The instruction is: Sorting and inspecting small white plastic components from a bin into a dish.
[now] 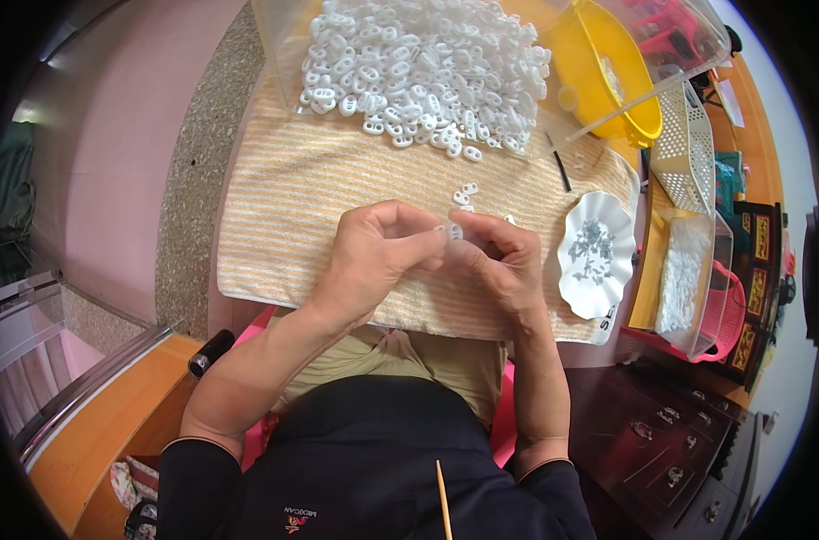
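A small white oval plastic piece with two holes (pixel 455 232) is held up between my hands over the towel. My right hand (pixel 510 261) pinches it between thumb and fingers. From the other side my left hand (pixel 373 247) brings its pinched thumb and forefinger up against it; whatever is between those fingertips is too small to make out. Just beyond lie a few loose white pieces (pixel 465 193), partly hidden by my right fingers. Farther back is a big heap of the same white pieces (pixel 418 72). To the right, a white scalloped dish (pixel 585 299) holds many tiny grey parts (pixel 592 252).
A striped towel (pixel 283 216) covers the table. A thin black tool (pixel 560 167) lies near the dish. A clear plastic bin wall (pixel 279 54) surrounds the heap. Right are a yellow basin (pixel 598 36), a cream basket (pixel 684 148) and a clear box of white pieces (pixel 684 279).
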